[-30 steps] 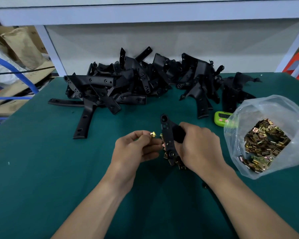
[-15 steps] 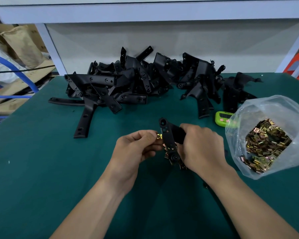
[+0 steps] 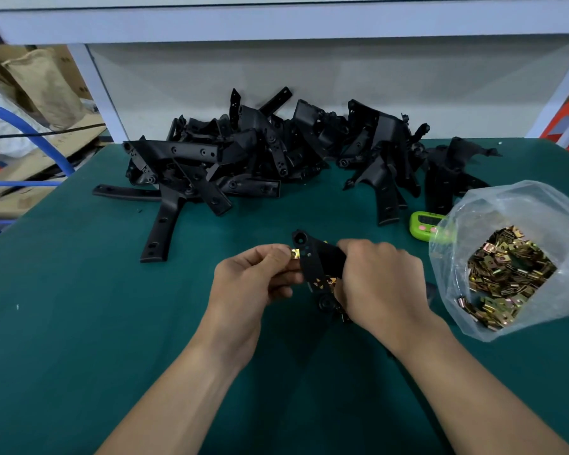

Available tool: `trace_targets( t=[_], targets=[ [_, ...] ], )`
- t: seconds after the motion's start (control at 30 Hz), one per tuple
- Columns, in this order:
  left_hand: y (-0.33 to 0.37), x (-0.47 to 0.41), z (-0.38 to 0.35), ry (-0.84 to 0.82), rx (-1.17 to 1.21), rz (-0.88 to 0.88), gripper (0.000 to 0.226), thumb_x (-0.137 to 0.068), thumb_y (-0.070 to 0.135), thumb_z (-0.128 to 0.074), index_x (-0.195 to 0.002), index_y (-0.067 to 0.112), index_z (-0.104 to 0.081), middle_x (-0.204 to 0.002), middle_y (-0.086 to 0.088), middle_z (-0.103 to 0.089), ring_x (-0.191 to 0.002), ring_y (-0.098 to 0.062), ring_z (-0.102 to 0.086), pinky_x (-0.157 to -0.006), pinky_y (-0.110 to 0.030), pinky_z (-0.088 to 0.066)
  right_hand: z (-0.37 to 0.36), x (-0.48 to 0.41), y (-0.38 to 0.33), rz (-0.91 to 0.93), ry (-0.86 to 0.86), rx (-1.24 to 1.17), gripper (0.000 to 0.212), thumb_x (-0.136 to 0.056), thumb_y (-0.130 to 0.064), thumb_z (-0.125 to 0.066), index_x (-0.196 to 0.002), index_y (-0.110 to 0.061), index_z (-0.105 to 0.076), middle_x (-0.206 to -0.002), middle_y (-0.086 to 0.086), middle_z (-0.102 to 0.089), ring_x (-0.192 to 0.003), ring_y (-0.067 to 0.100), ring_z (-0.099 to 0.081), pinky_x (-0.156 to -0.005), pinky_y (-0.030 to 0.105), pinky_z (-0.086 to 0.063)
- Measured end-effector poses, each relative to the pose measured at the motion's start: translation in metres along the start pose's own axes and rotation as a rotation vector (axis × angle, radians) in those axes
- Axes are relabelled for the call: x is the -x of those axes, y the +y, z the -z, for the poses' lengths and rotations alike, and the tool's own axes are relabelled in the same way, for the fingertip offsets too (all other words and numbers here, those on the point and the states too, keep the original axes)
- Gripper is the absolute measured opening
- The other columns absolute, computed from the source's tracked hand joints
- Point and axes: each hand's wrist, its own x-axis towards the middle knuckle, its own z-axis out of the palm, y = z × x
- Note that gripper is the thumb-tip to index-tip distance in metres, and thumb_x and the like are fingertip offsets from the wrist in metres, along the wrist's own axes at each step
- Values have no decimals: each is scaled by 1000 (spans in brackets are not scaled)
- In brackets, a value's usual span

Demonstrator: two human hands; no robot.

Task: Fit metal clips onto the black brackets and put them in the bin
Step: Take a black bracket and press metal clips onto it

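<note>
Frame center: right hand [image 3: 378, 284] grips 1 black bracket [image 3: 319, 261], prob. to steady it & expose its edge. Left hand [image 3: 253, 284] pinches 1 metal clip [image 3: 295, 254] touching bracket's left edge, likely pushing it on. Clear bag [image 3: 513, 205], right of frame, top open for quick reach, holds loose clips [image 3: 506, 274]. Upper center: bracket pile [image 3: 260, 159]. No bin in view.

The bracket [image 3: 321, 262] is matt black plastic, like the pile of brackets [image 3: 243, 165] behind it, and the clip [image 3: 295, 254] at its edge is shiny brass-yellow metal. Right of the bracket, a clear, glossy, crinkled plastic bag [image 3: 513, 208] holds glinting metal clips [image 3: 509, 274]. The table [image 3: 79, 323] wears a smooth, matt green covering.
</note>
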Motion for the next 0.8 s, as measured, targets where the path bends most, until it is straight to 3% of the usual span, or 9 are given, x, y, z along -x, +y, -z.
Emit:
trace_targets(
  t=[0.3,0.43,0.6,0.7,0.8],
  targets=[
    [-5,2,0,86,-181,-115,17,-93,12,-70,-76,10,-68,-77,-11,-77,-66,-19,-74,-52,-20,-51,8,3,-9,-34,-4,80,24,-81,-9,-57,-78,-29,-43,-58,-8,-38,-54,19,-37,-46,30,-17],
    [-1,3,0,101,-195,-134,25,-90,15,-74,-66,16,-69,-70,-7,-75,-60,-15,-69,-51,-19,-50,9,6,-16,-37,0,72,23,-83,-14,-61,-82,-30,-44,-70,-4,-55,-58,23,-37,-46,30,-13],
    [8,-1,10,-124,-8,45,24,-75,42,-74,-64,21,-76,-68,0,-70,-58,-9,-64,-52,-18,-51,4,7,-20,-19,1,-21,17,-78,-27,-72,-90,-30,-60,-59,-8,-38,-55,22,-34,-44,28,-13],
    [5,-5,12,-219,139,119,27,-76,44,-68,-68,20,-80,-69,3,-72,-56,-5,-64,-51,-17,-50,1,9,-21,18,12,-94,16,-77,-34,-73,-88,-31,-61,-59,-10,-40,-55,21,-34,-44,24,-11],
    [-2,-9,13,-276,161,85,31,-78,44,-68,-79,17,-82,-73,2,-74,-57,-4,-64,-52,-17,-51,1,9,-19,43,20,-132,13,-79,-34,-69,-85,-30,-58,-62,-8,-47,-56,22,-36,-44,25,-13]
  ],
)
